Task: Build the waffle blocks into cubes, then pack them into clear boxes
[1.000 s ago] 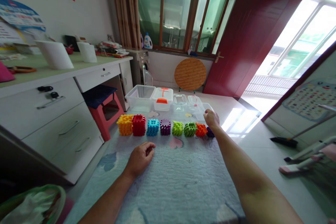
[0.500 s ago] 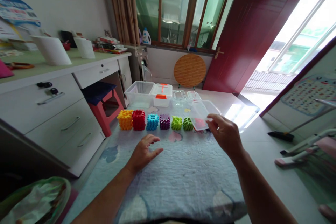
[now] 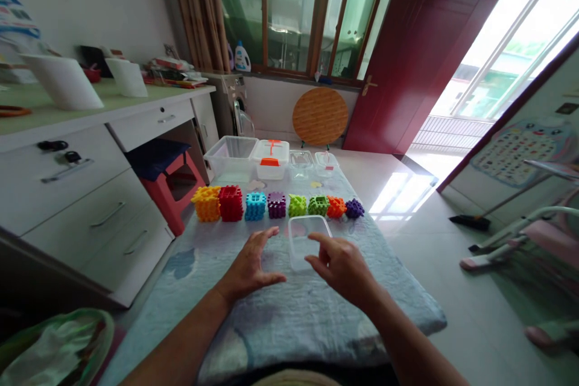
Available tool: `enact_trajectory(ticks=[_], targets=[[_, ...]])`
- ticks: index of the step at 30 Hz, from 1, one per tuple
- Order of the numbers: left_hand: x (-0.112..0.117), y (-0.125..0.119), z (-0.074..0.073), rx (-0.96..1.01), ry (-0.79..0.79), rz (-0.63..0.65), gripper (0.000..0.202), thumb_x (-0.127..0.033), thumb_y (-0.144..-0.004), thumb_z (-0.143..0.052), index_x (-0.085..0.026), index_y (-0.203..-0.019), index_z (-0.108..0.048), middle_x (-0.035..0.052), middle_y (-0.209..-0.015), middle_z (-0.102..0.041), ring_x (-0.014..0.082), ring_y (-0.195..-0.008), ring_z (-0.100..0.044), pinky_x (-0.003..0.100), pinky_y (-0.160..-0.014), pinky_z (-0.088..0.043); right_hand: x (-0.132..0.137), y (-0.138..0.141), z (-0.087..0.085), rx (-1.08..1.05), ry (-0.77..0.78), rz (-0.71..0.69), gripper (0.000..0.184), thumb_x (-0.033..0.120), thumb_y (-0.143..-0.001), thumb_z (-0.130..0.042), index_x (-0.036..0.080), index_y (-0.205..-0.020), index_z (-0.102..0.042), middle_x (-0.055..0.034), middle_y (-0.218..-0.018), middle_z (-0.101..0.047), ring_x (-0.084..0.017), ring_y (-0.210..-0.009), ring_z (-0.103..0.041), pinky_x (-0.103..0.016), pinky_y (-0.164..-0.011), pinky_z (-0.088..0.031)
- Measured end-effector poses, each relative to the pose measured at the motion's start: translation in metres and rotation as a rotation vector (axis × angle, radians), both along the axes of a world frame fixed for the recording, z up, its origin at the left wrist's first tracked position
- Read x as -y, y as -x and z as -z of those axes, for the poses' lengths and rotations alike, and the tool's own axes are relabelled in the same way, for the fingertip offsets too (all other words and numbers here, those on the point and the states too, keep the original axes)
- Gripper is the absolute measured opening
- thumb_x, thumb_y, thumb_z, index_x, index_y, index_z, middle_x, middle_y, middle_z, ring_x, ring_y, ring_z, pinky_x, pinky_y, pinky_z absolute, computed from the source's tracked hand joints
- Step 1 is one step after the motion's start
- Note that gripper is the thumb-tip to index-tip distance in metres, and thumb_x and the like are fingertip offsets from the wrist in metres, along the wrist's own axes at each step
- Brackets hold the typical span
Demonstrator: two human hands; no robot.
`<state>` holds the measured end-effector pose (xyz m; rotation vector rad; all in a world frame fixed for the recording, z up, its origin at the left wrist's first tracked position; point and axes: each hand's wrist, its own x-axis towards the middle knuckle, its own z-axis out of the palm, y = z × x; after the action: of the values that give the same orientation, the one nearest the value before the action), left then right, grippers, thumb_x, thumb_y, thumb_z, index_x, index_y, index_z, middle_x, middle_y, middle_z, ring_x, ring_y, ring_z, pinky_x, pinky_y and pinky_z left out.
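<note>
A clear rectangular plastic lid or shallow container (image 3: 296, 253) lies on the cloth in front of a row of coloured blocks. My right hand (image 3: 341, 262) is over its right side, with thumb and index finger apart and nothing visibly gripped. To the left, my left hand (image 3: 248, 265) is open, thumb and fingers spread, just short of the plastic piece. Behind it are the cubes: yellow (image 3: 208, 204), red (image 3: 231, 203), light blue (image 3: 256, 206), dark purple (image 3: 276, 205), lime (image 3: 297, 205), green (image 3: 318, 205), orange (image 3: 336, 207) and violet (image 3: 354, 208).
Along the table's far edge stand a large clear bin (image 3: 230, 154), a box with orange latches (image 3: 272, 163) and two small clear containers (image 3: 301, 163). The quilted cloth (image 3: 289, 325) covers the table. A white desk (image 3: 85, 163) and pink stool (image 3: 174, 178) flank the left side.
The clear plastic piece has come down from the right end of the row onto the cloth in front. My right hand moved left and nearer, its fingers parting. My left hand spread wider.
</note>
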<state>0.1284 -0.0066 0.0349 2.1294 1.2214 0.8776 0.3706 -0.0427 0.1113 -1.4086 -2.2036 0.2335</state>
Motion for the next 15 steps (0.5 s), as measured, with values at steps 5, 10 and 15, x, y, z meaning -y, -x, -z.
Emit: enact_trajectory(ticks=[5,10,15], targets=[[-0.002,-0.005,0.005,-0.021,0.004,-0.005,0.093,-0.047,-0.059,-0.082,-0.022,-0.140,-0.042,0.0154,-0.135,-0.054,0.0329,-0.126,-0.049,0.052,-0.108,-0.038,-0.054,-0.084,-0.015,-0.094,-0.063,0.293,0.024,0.034,-0.085,-0.055,0.021,-0.103,-0.065,0.0004,-0.071,-0.063,-0.015,-0.065,-0.059,-0.028,-0.067,-0.046],[-0.003,-0.022,0.011,-0.077,0.108,0.011,0.108,-0.040,-0.056,-0.084,-0.017,-0.146,-0.030,0.0202,-0.147,-0.040,0.0364,-0.135,-0.039,0.053,-0.112,-0.033,-0.118,-0.140,0.006,0.297,0.184,0.290,0.072,0.027,-0.068,-0.070,0.014,-0.135,-0.047,-0.0176,-0.135,-0.051,-0.031,-0.122,-0.048,-0.041,-0.099,-0.040],[-0.013,-0.038,0.019,-0.029,0.113,0.017,0.124,-0.041,-0.047,-0.087,-0.016,-0.149,-0.021,0.0226,-0.151,-0.033,0.0388,-0.139,-0.033,0.053,-0.113,-0.030,-0.154,-0.138,0.026,0.445,0.331,0.214,0.095,0.024,-0.061,-0.074,0.018,-0.146,-0.031,-0.0175,-0.148,-0.037,-0.036,-0.133,-0.036,-0.049,-0.103,-0.035]])
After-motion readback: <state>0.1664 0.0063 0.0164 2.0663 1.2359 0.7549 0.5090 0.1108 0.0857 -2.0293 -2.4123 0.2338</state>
